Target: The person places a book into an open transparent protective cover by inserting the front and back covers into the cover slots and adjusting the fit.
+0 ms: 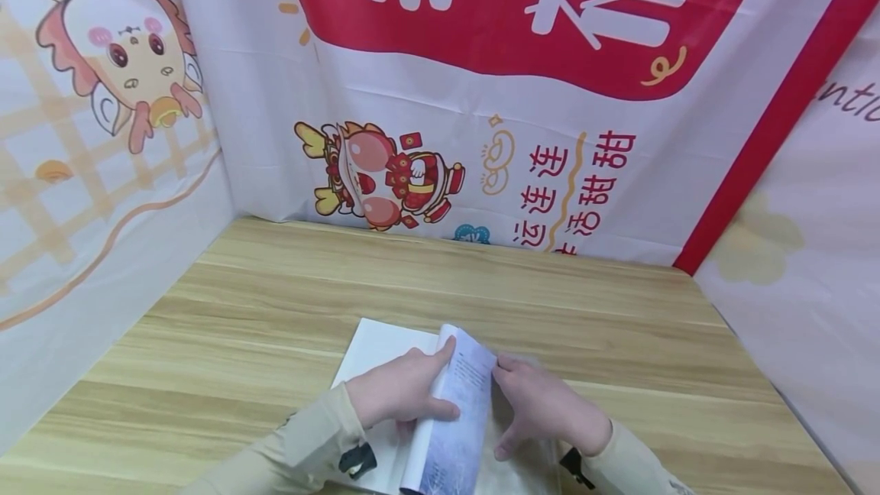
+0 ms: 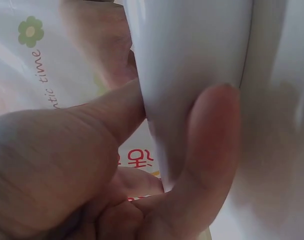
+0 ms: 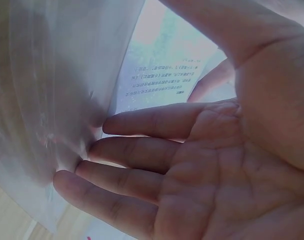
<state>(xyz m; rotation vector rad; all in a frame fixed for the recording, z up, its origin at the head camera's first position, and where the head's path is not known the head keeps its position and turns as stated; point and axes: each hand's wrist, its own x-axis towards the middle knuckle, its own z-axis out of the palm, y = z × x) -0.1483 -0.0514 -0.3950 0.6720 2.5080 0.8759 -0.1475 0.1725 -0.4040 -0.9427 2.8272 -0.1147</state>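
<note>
A white book (image 1: 385, 346) lies spread on the table near its front edge. Its purple-printed cover flap (image 1: 459, 411) is bent up into a curve. My left hand (image 1: 400, 389) holds that curved part, with the thumb over the printed side; the left wrist view shows fingers around the white bend (image 2: 192, 50). To the right, a clear plastic book cover (image 1: 525, 472) lies under my right hand (image 1: 546, 407). In the right wrist view, the fairly straight fingers (image 3: 137, 152) of that hand touch the clear plastic (image 3: 52, 100) beside the printed flap.
The wood-grain table (image 1: 227, 327) extends around the book. A white cloth backdrop (image 1: 261, 98) with red print stands at the back, and printed cloths (image 1: 82, 174) close off both sides. Dark straps (image 1: 357, 461) sit at both wrists.
</note>
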